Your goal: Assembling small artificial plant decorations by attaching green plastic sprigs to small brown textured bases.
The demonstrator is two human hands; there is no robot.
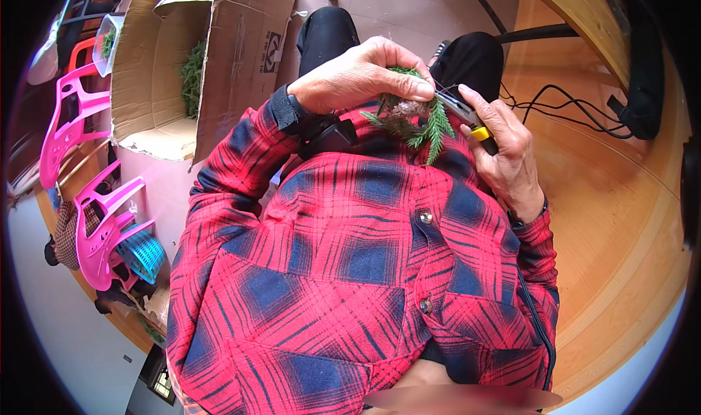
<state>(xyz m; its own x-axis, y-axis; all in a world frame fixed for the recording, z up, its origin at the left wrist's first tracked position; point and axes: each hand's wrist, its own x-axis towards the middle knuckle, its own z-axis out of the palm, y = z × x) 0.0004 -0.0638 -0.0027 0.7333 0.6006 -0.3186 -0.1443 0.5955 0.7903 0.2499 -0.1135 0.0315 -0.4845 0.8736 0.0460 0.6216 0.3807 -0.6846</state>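
Observation:
Above my lap, my left hand point(365, 75) is closed, with thumb and forefinger pinching a small ring of green needle sprigs point(437, 129). A pinkish-brown fuzzy part shows inside the ring, under the fingers. From the right, my right hand point(505, 141) is wrapped round a pair of pliers point(480, 133) with yellow and black handles. The metal jaws point at my left thumb, by the ring's edge and a thin dark wire. Whether the jaws grip the wire I cannot tell.
At left stands an open cardboard box point(244, 57) with green sprigs point(193, 79) inside. Pink plastic chairs point(95, 232) and a blue basket point(142, 253) lie beyond it. A wooden tabletop edge point(577, 21) and black cables point(569, 108) are at right.

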